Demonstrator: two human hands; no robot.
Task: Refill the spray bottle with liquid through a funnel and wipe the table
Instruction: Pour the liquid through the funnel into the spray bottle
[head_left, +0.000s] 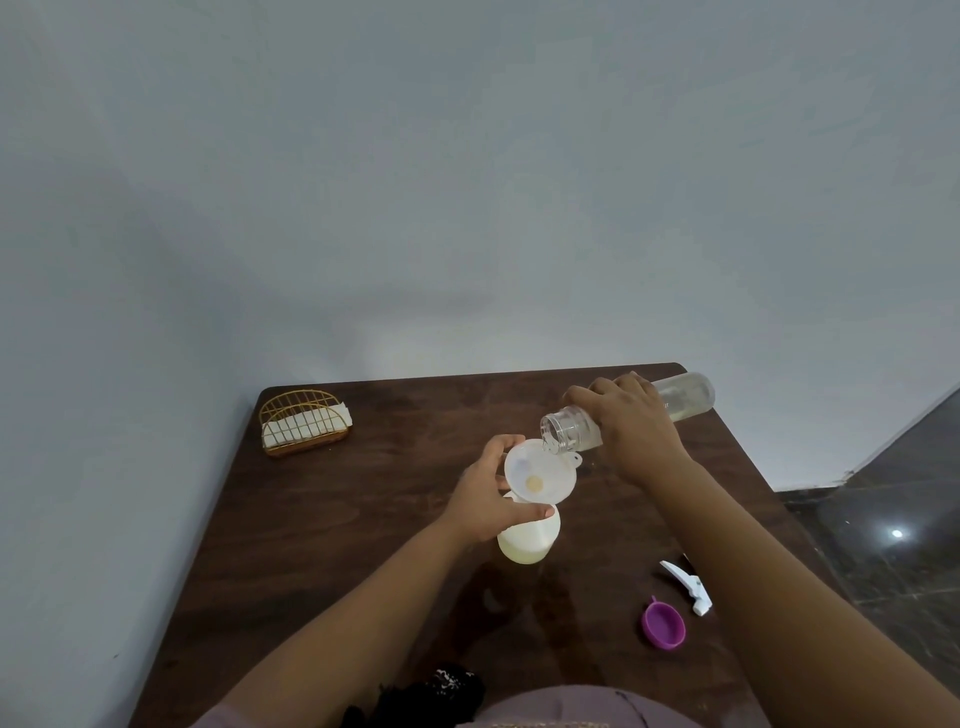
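Observation:
A white translucent spray bottle (530, 543) stands on the dark wooden table (363, 519) with a white funnel (540, 470) seated in its neck. My left hand (488, 493) grips the funnel and the bottle's neck. My right hand (628, 426) holds a clear plastic bottle (685, 397) tipped almost level, its open mouth over the funnel's far rim, and a little liquid runs from it into the funnel. Pale liquid shows at the funnel's bottom. The white spray trigger head (688, 587) lies on the table at the right, partly hidden by my right forearm.
A purple cap (664, 627) lies open side up beside the trigger head. A gold wire holder with white napkins (304, 422) stands at the table's far left corner. A dark patterned cloth (441, 693) lies at the near edge. The wall is close behind.

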